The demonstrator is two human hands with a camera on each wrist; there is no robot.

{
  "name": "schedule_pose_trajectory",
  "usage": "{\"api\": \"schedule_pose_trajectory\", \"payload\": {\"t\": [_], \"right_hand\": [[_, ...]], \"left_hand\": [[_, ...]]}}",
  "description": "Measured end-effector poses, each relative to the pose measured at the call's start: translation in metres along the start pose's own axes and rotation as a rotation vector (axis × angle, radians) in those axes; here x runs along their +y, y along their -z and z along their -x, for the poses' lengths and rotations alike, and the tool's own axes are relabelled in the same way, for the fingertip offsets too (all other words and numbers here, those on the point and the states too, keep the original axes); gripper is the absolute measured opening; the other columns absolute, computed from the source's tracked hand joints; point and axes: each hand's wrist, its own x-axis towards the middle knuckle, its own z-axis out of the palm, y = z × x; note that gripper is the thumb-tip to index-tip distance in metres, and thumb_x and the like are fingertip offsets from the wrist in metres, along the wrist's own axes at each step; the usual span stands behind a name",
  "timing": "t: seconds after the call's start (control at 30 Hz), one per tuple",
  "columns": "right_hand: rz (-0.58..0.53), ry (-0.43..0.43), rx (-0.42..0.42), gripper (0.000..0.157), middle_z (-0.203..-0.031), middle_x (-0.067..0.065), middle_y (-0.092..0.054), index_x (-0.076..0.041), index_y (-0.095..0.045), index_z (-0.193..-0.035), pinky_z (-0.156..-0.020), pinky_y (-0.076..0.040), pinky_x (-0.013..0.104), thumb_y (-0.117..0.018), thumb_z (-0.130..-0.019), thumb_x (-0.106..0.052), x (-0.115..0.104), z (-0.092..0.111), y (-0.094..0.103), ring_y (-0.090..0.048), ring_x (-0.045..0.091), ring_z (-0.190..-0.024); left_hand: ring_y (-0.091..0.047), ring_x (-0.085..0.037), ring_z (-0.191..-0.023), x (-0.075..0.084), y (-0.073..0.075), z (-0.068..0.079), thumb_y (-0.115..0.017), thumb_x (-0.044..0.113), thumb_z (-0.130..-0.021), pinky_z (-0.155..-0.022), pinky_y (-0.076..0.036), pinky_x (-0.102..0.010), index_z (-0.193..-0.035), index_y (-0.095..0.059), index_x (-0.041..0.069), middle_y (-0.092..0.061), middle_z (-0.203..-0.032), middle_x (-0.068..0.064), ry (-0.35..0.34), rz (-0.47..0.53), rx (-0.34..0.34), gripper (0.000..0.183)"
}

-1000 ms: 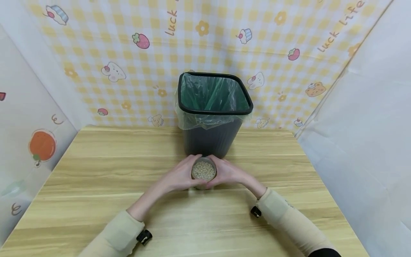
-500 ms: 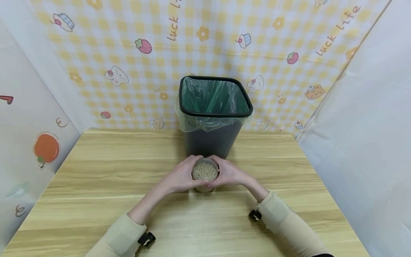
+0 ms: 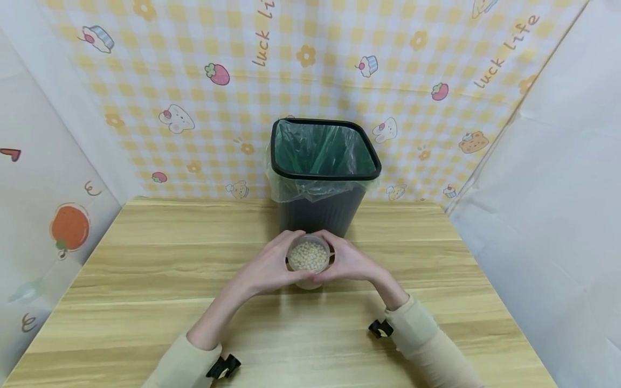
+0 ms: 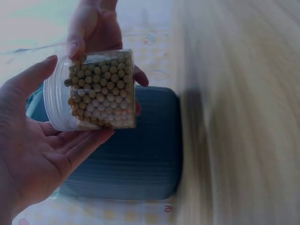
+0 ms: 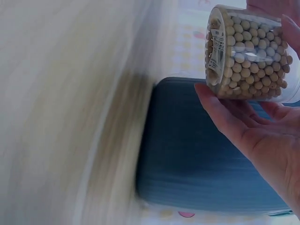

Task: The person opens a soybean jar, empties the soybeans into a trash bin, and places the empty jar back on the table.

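Between both hands is a lidless clear plastic jar (image 3: 309, 256) of small beige balls, in front of the bin. My left hand (image 3: 274, 264) curls round its left side, and my right hand (image 3: 346, 260) grips the opposite side, the thumbs near each other at the front. In the left wrist view the jar (image 4: 101, 91) is raised off the table, its threaded mouth toward the left hand's palm (image 4: 33, 159). A small printed label (image 5: 217, 49) shows on the jar's base in the right wrist view, with the right hand's fingers (image 5: 225, 117) under its side.
A dark grey bin (image 3: 317, 210) with a black rim and clear liner stands just beyond the hands, against a yellow checked cloth (image 3: 194, 70). White sheets (image 3: 548, 178) close off both sides. The wood-grain tabletop (image 3: 184, 237) stretches around the bin.
Both hands have lifted the jar off the table, and it looks slightly larger in the head view. The grip is unchanged. The head camera has tilted a little.
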Motion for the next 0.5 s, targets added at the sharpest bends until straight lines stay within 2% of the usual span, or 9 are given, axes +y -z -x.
{"api": "schedule_pose_trajectory", "payload": {"t": [0.17, 0.5], "right_hand": [[-0.01, 0.014, 0.018, 0.08, -0.13, -0.008, -0.064, -0.028, -0.054, -0.138, -0.1, -0.053, 0.038, -0.095, -0.069, -0.035, -0.006, 0.001, 0.0, -0.062, 0.013, -0.118], [0.021, 0.012, 0.048, 0.079, -0.128, -0.009, -0.066, -0.028, -0.054, -0.139, -0.097, -0.054, 0.037, -0.092, -0.071, -0.039, -0.014, 0.004, -0.003, -0.064, 0.012, -0.114]], "left_hand": [[-0.06, -0.025, -0.126, 0.004, 0.006, 0.003, -0.083, 0.042, -0.083, -0.105, -0.052, -0.048, -0.15, -0.047, 0.007, -0.058, -0.142, -0.01, -0.015, -0.009, 0.026, 0.084], [-0.06, -0.022, -0.128, 0.006, 0.013, 0.007, -0.082, 0.051, -0.081, -0.103, -0.053, -0.047, -0.15, -0.048, 0.011, -0.057, -0.144, -0.006, -0.018, 0.003, 0.017, 0.087]]}}
